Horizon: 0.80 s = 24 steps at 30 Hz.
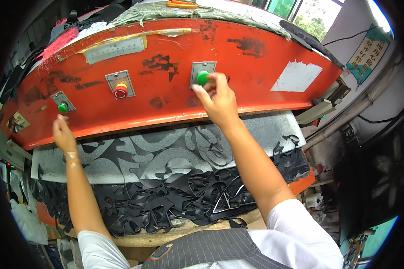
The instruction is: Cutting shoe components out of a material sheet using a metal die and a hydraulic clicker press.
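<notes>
And here's the bare right hand (220,101), thumb and fingers apart, right at the round green push-button (203,78) at twelve o'clock; contact is hard to call. The bare left hand (63,133), too blurred to read its fingers, sits just below a matching green button (63,108) past nine. Such wide spacing across the scuffed red panel (251,67) probably keeps hands off the pale flat pad (274,127). Tangled black sheet scraps (157,206) crowd six o'clock; a bright window (312,20) sits at half past one.
</notes>
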{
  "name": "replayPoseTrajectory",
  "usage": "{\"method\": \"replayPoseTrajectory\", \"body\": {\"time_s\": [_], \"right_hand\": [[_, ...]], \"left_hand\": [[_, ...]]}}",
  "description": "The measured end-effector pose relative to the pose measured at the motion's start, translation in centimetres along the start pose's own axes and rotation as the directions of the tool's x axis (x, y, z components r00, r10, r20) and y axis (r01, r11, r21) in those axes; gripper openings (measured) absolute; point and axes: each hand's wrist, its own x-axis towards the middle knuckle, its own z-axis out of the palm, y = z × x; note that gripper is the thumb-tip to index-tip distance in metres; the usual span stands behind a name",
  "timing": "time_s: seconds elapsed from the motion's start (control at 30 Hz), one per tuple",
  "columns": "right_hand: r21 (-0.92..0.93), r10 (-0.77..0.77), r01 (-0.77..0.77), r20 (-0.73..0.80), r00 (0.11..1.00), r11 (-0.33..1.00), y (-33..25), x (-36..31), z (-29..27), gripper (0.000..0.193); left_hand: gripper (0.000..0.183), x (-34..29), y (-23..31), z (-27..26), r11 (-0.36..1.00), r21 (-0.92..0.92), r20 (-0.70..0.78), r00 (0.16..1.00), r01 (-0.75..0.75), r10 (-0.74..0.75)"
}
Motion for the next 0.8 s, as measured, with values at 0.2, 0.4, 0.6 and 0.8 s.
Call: {"method": "replayPoseTrajectory", "body": {"time_s": [0.2,0.4,0.6,0.8], "right_hand": [[-0.013,-0.114,0.113,-0.021,0.993,0.993,-2.9,-2.3,-1.1,0.028],[-0.136,0.164,-0.106,0.558,0.813,0.985,-1.9,-15.4,-3.9,0.028],[-0.256,0.412,-0.338,0.341,0.845,0.906,3.7,-15.7,-7.5,0.032],[-0.481,0.398,-0.308,0.096,0.912,0.821,11.8,-11.8,-8.5,0.045]], "left_hand": [[0.04,2.7,0.2,-4.0,0.994,0.028,0.332,0.937,0.107,-0.11],[0.03,-19.8,10.6,-13.2,0.995,0.086,0.771,0.636,-0.053,-0.033],[0.018,-29.8,17.3,-19.1,0.99,0.141,0.752,0.653,-0.027,-0.089],[0.021,-32.2,16.4,-18.8,0.96,0.23,0.661,0.75,-0.158,-0.035]]}}
